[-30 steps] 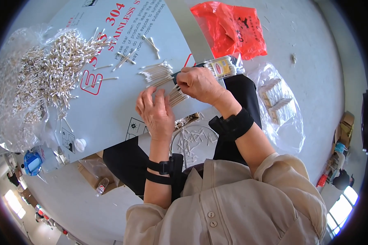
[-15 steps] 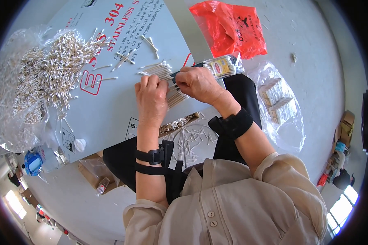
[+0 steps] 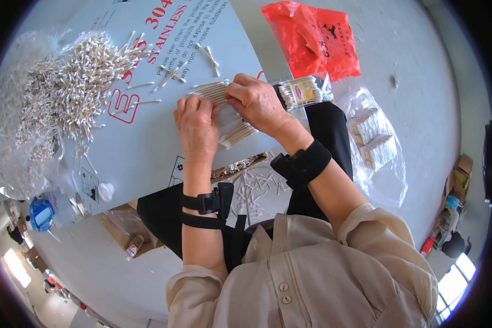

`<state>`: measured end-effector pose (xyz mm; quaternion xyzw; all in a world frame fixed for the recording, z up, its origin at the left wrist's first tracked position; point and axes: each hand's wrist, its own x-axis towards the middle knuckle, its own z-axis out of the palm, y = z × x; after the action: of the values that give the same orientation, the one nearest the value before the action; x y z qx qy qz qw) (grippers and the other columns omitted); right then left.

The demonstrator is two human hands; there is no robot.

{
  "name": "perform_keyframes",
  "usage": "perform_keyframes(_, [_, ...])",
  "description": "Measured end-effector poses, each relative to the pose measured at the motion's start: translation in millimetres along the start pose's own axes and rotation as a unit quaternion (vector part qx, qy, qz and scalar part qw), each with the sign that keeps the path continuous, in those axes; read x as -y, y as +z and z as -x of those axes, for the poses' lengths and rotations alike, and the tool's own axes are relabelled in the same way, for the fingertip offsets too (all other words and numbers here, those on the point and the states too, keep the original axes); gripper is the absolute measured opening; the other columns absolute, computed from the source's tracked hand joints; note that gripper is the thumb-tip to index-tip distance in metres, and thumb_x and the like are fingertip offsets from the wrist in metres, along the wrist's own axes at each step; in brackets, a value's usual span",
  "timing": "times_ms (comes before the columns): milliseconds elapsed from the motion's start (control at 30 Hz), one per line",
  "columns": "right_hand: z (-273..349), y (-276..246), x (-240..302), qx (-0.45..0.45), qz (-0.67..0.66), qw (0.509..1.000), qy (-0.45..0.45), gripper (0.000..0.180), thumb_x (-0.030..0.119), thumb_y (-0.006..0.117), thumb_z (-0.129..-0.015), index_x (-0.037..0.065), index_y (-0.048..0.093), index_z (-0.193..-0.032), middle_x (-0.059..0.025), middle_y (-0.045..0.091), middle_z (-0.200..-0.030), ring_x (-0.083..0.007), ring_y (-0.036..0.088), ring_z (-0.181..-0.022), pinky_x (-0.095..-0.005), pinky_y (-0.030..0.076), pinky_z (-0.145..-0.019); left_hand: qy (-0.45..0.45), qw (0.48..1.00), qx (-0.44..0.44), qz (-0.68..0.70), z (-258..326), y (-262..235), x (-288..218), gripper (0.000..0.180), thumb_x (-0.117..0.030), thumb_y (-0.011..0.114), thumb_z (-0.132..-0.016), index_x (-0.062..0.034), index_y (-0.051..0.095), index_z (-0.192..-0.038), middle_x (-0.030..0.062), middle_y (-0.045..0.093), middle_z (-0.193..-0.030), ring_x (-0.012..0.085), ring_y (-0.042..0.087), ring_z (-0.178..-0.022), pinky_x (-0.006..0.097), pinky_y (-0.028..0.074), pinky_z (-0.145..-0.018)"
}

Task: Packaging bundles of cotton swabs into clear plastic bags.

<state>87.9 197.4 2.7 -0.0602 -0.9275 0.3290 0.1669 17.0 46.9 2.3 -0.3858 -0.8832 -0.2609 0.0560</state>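
Note:
A row of cotton swabs lies on the blue-grey table, with a hand at each end. My left hand is closed, its curled fingers against the swabs' left ends. At their right ends my right hand pinches, thumb and fingers together; its fingertips are partly hidden. Between my hands and the table's near edge lies a second, smaller bundle of swabs. Just right of my right hand sits a clear packet of swabs with a yellow label.
A large heap of swabs spills from a clear bag on the left. Loose swabs lie crossed farther back. A red plastic bag and a clear bag of packets are at right. Below, a tray holds scattered swabs.
Both hands have moved away from the nearer bundle up to the farther row of swabs. That nearer bundle is now more exposed. The view has shifted slightly.

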Motion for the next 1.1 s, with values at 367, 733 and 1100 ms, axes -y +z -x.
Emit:
perform_keyframes(367, [-6.9,6.2,-1.0,0.022,0.064,0.997,-0.049,0.009,0.006,0.066,-0.075,0.004,0.06,-0.081,-0.0102,0.056,-0.083,-0.0296,0.062,-0.083,-0.0396,0.052,-0.069,0.013,1.0,0.009,-0.001,-7.0,1.9,5.6,0.011,-0.004,0.069,-0.076,-0.0079,0.06,-0.08,0.0035,0.058,-0.086,0.0255,0.054,-0.09,0.04,0.043,-0.079])
perform_keyframes(733, [-6.7,-3.0,4.2,-0.068,-0.125,0.98,0.137,0.006,0.008,0.061,-0.085,0.004,0.058,-0.083,-0.0134,0.061,-0.087,-0.0353,0.062,-0.08,-0.0433,0.05,-0.069,0.008,0.999,0.039,-0.011,-10.5,0.2,6.1,0.012,-0.004,0.07,-0.074,-0.0084,0.061,-0.08,0.0041,0.059,-0.086,0.0257,0.054,-0.091,0.04,0.042,-0.079])
perform_keyframes(1100, [2.2,-28.4,33.9,0.019,-0.149,0.988,0.04,0.011,0.006,0.064,-0.083,-0.001,0.055,-0.083,-0.0169,0.058,-0.08,-0.038,0.06,-0.074,-0.0431,0.048,-0.064,0.017,0.998,0.051,-0.02,-12.0,0.9,8.3,0.011,-0.003,0.067,-0.076,-0.0091,0.06,-0.082,0.0036,0.059,-0.087,0.0263,0.054,-0.09,0.04,0.042,-0.079])
